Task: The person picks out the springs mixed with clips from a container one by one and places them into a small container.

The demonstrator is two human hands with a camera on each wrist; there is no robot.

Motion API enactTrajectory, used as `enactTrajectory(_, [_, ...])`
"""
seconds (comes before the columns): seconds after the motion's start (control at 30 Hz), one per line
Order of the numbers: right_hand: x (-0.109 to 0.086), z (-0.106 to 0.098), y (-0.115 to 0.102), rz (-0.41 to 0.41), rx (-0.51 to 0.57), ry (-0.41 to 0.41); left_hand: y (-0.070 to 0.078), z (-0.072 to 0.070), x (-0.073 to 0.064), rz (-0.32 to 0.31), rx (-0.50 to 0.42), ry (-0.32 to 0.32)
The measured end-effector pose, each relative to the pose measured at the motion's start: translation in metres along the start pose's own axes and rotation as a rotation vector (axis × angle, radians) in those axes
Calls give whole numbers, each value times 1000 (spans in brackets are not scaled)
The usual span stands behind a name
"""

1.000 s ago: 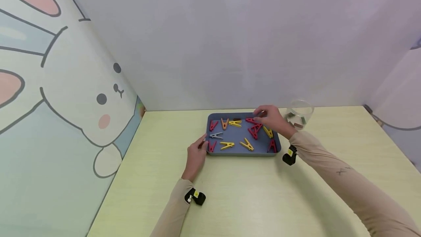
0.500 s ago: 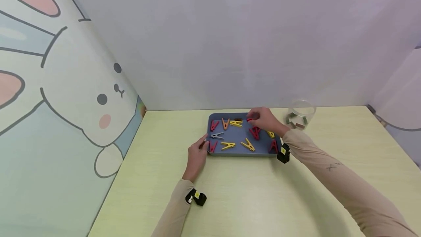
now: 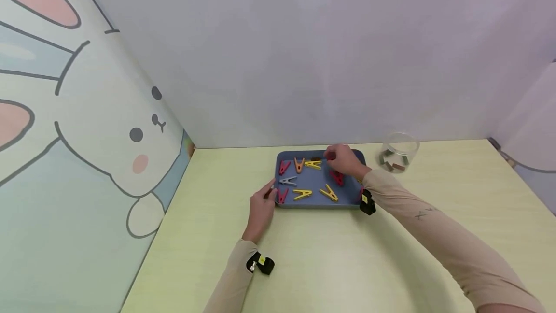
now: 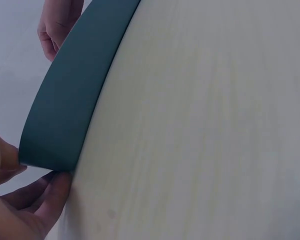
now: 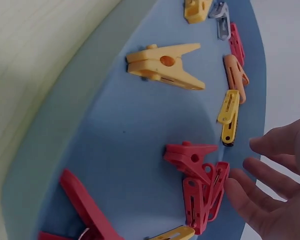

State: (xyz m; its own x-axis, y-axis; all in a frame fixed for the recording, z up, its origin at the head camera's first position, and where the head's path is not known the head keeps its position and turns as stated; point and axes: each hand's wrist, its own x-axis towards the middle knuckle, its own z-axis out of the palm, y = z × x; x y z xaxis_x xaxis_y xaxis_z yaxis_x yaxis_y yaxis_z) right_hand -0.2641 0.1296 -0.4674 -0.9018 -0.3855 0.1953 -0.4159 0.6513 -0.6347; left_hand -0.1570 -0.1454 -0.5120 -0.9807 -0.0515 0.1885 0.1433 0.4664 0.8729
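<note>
A shallow blue-grey tray (image 3: 312,205) holds several plastic clothespins. My left hand (image 3: 260,211) holds its front left corner; in the left wrist view, fingertips (image 4: 55,195) bend against the end of the tray wall. My right hand (image 3: 345,161) is over the tray's back right part. In the right wrist view its fingers are spread beside a cluster of red clothespins (image 5: 194,200), one fingertip right at the cluster, with nothing held between them. A yellow clothespin (image 5: 230,110) lies near the thumb, a dark piece (image 5: 228,144) under its end. Another yellow clothespin (image 5: 165,65) lies toward the front wall.
A clear round container (image 3: 400,151) with several green and brown pieces stands right of the tray. A grey clothespin (image 3: 288,180) and an orange clothespin (image 3: 299,164) lie in the tray's left half. The wall (image 3: 278,62) rises behind the table (image 3: 321,255).
My right hand has moved left and slightly down along the back of the tray, from the red clothespins toward the yellow one. My left hand has kept its place at the corner.
</note>
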Motion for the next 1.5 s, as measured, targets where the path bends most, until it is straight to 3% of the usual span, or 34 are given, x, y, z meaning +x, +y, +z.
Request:
enactTrajectory(0.17, [5, 4, -1, -26, -113, -22, 0, 0, 0, 1, 9, 11])
enactTrajectory(0.43, [13, 9, -3, -45, -180, -75, 1, 1, 0, -8, 5, 6])
enactTrajectory(0.83, [21, 21, -17, -125, -379, -178, 2, 1, -3, -25, 28, 9])
enactTrajectory(1.2, [32, 15, -20, -101, -451, -258, 6, 0, -1, -8, 43, 3])
enactTrajectory(1.5, [35, 18, -17, -87, -471, -224, 5, 1, -1, -18, 34, 20])
